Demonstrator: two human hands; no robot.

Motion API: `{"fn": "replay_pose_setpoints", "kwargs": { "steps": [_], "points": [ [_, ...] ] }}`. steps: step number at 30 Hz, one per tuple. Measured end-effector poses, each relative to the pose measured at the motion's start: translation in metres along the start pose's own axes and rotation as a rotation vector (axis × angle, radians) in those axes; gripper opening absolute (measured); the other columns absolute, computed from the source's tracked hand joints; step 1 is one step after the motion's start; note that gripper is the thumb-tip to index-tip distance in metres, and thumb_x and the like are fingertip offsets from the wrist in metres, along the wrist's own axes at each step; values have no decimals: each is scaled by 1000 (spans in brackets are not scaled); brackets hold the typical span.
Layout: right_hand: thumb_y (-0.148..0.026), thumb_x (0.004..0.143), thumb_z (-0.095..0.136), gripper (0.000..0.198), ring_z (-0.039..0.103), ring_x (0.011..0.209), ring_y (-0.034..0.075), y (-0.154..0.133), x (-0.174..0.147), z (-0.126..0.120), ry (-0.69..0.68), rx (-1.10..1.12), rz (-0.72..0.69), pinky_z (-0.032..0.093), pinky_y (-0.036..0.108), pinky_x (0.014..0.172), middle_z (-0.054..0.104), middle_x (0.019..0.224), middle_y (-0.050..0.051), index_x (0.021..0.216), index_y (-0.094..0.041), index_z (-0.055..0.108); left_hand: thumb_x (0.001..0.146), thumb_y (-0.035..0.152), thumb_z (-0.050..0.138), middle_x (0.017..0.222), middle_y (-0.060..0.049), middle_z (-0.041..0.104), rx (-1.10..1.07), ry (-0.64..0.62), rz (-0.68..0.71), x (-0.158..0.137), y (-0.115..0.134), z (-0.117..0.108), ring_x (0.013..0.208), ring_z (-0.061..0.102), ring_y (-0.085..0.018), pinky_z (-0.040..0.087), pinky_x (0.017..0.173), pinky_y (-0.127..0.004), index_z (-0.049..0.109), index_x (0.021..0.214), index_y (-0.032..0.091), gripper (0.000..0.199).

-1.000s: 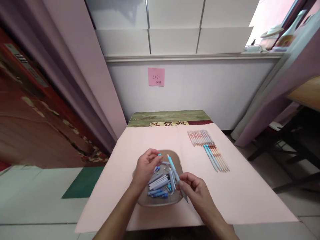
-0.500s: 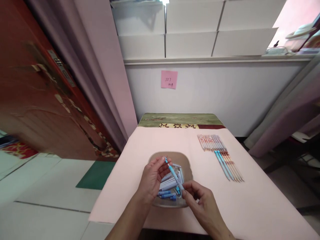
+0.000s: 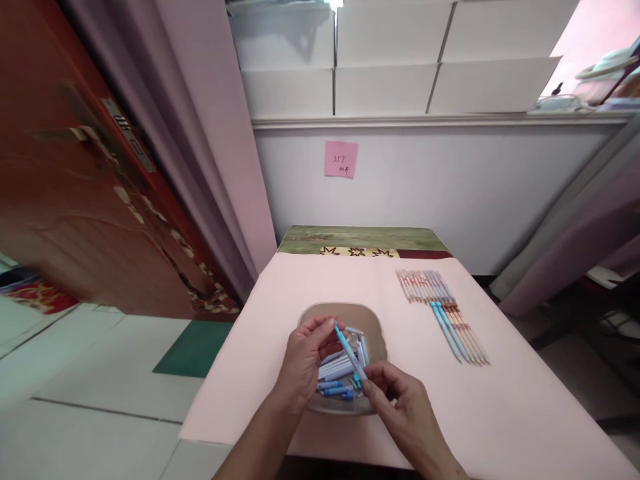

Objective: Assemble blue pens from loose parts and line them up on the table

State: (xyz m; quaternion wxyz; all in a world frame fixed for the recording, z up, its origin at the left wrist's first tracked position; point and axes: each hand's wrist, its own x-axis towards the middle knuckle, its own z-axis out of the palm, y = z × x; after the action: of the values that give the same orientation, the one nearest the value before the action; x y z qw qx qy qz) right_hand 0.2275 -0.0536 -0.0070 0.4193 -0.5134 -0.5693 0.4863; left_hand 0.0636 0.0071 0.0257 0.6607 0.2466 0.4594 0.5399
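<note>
Over the bin, a slim light-blue pen (image 3: 351, 353) is held slantwise between both hands. My left hand (image 3: 307, 353) pinches its upper, bright-blue end between thumb and fingers. My right hand (image 3: 400, 400) grips the lower, paler end with thumb and forefinger. Below them stands the brown-grey plastic bin (image 3: 370, 320), with several pale lilac pen parts (image 3: 337, 368) and darker blue pieces (image 3: 336, 389) inside. The left hand hides part of the bin's left side.
On the right of the pink-covered table (image 3: 280, 287) lies a row of clear, patterned pens (image 3: 425, 287). Nearer lie two light-blue pens (image 3: 447, 332) beside several beige ones (image 3: 470, 337). A pink note (image 3: 341, 159) is stuck to the wall behind.
My left fingers have moved slightly down along the pen. The bright-blue end piece now sits closer to the barrel, and the pale gap below it no longer shows. The right hand stays nearly still.
</note>
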Motion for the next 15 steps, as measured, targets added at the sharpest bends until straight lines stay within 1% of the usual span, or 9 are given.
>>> {"fn": "replay_pose_setpoints", "kwargs": {
  "steps": [4, 8, 12, 15],
  "points": [
    [-44, 82, 63, 30, 57, 63, 14, 1, -2, 0, 8, 28, 0, 45, 23, 57, 68, 76, 5, 93, -16, 67, 73, 27, 73, 87, -10, 73, -3, -13, 1, -2, -1, 1, 73, 67, -16, 55, 68, -29, 63, 89, 13, 23],
    [-44, 78, 67, 32, 58, 62, 15, 5, -2, 1, 38, 15, 18, 46, 23, 57, 68, 75, 5, 94, -16, 67, 72, 26, 73, 86, -10, 72, 5, -11, 9, -3, -2, 3, 72, 67, -16, 54, 68, -29, 62, 88, 13, 23],
    [-45, 79, 66, 31, 59, 63, 15, 6, -2, 0, 58, 6, 16, 47, 23, 59, 68, 74, 4, 91, -17, 66, 71, 26, 73, 84, -9, 72, 8, -27, 26, -5, 0, 9, 71, 67, -16, 55, 68, -30, 62, 88, 12, 24],
    [-44, 81, 64, 27, 59, 61, 14, 5, -2, -1, 68, -25, 0, 45, 22, 56, 68, 74, 3, 88, -18, 65, 71, 25, 74, 83, -9, 72, 15, -24, 40, -6, 3, 14, 71, 67, -17, 55, 68, -31, 60, 87, 12, 25]
  ]
}}
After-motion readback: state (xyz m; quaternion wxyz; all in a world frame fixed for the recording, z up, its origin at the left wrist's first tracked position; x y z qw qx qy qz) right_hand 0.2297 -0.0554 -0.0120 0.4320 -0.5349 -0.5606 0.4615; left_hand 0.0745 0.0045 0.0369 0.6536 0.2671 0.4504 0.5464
